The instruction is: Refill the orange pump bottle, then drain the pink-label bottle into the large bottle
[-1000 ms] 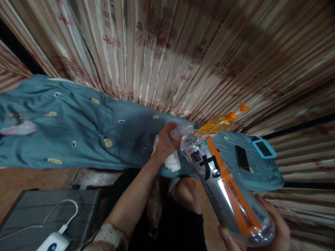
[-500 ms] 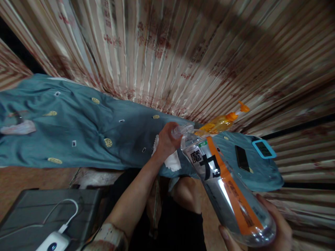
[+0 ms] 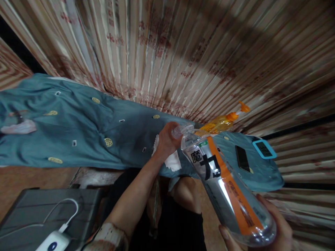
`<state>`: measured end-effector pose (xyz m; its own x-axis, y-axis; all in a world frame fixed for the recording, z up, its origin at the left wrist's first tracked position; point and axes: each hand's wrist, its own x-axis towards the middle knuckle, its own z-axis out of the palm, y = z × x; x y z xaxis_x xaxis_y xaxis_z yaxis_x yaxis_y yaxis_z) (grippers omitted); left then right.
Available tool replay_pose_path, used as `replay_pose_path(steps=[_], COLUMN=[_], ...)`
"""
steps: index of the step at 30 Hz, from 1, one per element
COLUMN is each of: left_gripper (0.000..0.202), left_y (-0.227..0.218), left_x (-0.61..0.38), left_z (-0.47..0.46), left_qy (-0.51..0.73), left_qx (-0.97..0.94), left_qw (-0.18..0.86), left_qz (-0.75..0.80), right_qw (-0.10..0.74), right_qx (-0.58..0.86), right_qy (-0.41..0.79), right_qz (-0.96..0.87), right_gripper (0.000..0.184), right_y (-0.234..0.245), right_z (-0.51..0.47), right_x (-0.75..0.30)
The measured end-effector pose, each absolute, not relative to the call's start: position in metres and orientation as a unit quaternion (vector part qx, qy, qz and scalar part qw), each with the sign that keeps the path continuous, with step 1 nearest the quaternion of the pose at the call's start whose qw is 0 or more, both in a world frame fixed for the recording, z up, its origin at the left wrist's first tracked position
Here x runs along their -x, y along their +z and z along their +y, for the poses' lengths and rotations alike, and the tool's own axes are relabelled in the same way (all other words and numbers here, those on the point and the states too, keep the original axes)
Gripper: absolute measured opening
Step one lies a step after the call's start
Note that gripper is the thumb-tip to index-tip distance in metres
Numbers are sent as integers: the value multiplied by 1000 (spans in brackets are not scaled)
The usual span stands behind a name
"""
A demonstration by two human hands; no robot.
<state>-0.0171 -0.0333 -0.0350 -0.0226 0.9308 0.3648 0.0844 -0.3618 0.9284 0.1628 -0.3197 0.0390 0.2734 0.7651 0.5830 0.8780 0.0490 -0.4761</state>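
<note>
A large clear plastic bottle (image 3: pixel 209 174) with an orange-and-silver label tilts across the view, its open mouth up and to the left. My right hand (image 3: pixel 277 226) is closed round its base. My left hand (image 3: pixel 167 139) is closed round a clear plastic container (image 3: pixel 177 131), whose rim meets the large bottle's mouth; most of that container is hidden by my fingers. Beneath my left hand lies a white tissue (image 3: pixel 173 162) on the teal patterned cloth (image 3: pixel 125 139). Just behind the large bottle's neck is a yellow bottle (image 3: pixel 218 124) with an orange pump top.
To the right on the cloth lie a dark phone (image 3: pixel 242 158) and a blue-framed digital display (image 3: pixel 264 149). A crumpled clear-and-pinkish item (image 3: pixel 19 126) lies at far left. A white power bank (image 3: pixel 53 241) with a cable rests on a grey box (image 3: pixel 23 205). Pleated curtains (image 3: pixel 157 62) hang behind.
</note>
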Motion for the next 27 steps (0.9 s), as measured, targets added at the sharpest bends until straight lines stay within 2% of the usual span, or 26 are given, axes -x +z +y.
replay_pose_path(steps=[6, 10, 15, 22, 27], left_gripper=[33, 33, 33, 32, 32], left_y=[-35, -35, -35, -32, -31], left_x=[17, 17, 17, 18, 20], left_z=[-33, -33, -33, -34, -34], left_qy=[571, 571, 572, 571, 562], left_qx=[-594, -595, -593, -593, -599], left_qw=[372, 371, 367, 369, 371], left_qz=[427, 427, 431, 431, 432], right_qw=[410, 409, 405, 404, 402], right_qx=[688, 704, 670, 670, 659], right_qy=[-63, -57, -62, -78, -82], right_qz=[-595, -578, -619, -618, -630], right_gripper=[102, 96, 108, 98, 104], right_y=[41, 38, 33, 44, 44], right_z=[-318, -320, -322, -313, -313], right_x=[-157, -163, -173, -157, -155])
